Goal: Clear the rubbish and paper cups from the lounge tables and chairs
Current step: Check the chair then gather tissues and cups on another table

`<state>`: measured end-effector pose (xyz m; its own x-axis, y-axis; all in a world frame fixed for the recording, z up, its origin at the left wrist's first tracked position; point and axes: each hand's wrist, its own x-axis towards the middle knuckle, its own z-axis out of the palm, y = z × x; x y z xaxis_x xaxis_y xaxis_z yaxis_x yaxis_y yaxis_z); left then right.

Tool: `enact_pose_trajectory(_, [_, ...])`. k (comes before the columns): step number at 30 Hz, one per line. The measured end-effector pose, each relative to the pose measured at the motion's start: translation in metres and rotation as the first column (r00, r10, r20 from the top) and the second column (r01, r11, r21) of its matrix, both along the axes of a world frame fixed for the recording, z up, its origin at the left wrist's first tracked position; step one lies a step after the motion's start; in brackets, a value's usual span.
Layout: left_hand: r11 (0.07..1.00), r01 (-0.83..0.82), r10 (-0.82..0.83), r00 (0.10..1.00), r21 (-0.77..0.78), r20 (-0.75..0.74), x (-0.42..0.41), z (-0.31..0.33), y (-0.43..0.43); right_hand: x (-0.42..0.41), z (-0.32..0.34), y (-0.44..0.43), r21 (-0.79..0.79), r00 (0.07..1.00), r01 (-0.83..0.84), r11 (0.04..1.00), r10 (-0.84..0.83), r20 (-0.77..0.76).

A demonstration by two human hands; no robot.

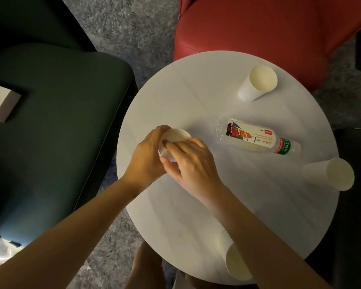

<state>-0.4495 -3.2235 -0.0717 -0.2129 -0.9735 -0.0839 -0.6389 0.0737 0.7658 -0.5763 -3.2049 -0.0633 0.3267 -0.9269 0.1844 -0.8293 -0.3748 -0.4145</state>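
- Bench [196, 205]: round, at centre, with an armchair [50, 122] to its left and a second chair [258, 28] behind it.
- Bottle [256, 136]: lies on its side on the bench, right of centre.
- Far cup [257, 83]: behind the bottle.
- Right cup [329, 174]: at the right edge.
- Near cup [236, 261]: at the near edge, partly behind the right forearm.
- Held cup [175, 136]: left on the bench, between the left hand [146, 157] and right hand [194, 165].
- Box [0, 105]: on the armchair seat.
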Motion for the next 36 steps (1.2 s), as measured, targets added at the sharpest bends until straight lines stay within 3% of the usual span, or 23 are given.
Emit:
enact_pose_trajectory(7, [1.000,0.019,-0.018,1.000,-0.016,0.019,0.004,-0.003,0.004,0.011,0.000,0.002,0.111,0.988,-0.023,0.994,0.040,-0.152])
enact_pose_trajectory(11, [1.000,0.020,-0.020,1.000,0.014,-0.007,0.004,-0.002,0.003,0.003,0.004,-0.005,0.061,0.973,-0.034,0.998,0.047,-0.227])
enact_pose_trajectory(14, [1.000,0.008,-0.008,1.000,0.007,0.001,-0.001,-0.002,-0.002,-0.002,0.002,-0.003,0.032,0.981,-0.014,0.999,0.020,-0.192])
enact_pose_trajectory(17, [0.999,0.040,-0.040,0.999,-0.021,0.022,-0.005,-0.003,-0.005,-0.008,0.000,-0.002,0.106,0.993,0.004,0.994,0.009,-0.122])
enact_pose_trajectory(22, [0.996,0.093,-0.093,0.996,0.016,-0.007,-0.002,-0.004,-0.013,-0.012,0.006,-0.013,0.140,0.991,-0.025,0.990,0.043,-0.123])
enact_pose_trajectory(27, [0.994,0.078,-0.081,0.996,-0.078,-0.034,-0.019,0.018,-0.048,-0.037,0.023,-0.028,-0.145,0.971,0.196,0.970,-0.171,0.165])
enact_pose_trajectory(30, [0.982,0.067,-0.075,0.996,-0.174,-0.042,-0.048,0.037,-0.083,-0.063,0.030,-0.046,-0.208,0.862,0.481,0.852,-0.417,0.288])
enact_pose_trajectory(33, [0.978,0.112,-0.139,0.980,-0.178,-0.145,-0.090,0.058,-0.120,-0.096,0.030,-0.069,-0.121,0.709,0.691,0.713,-0.635,0.308])
enact_pose_trajectory(36, [0.966,0.191,-0.228,0.946,-0.173,-0.230,-0.134,0.068,-0.151,-0.131,0.024,-0.092,0.084,0.637,0.728,0.681,-0.716,0.285])
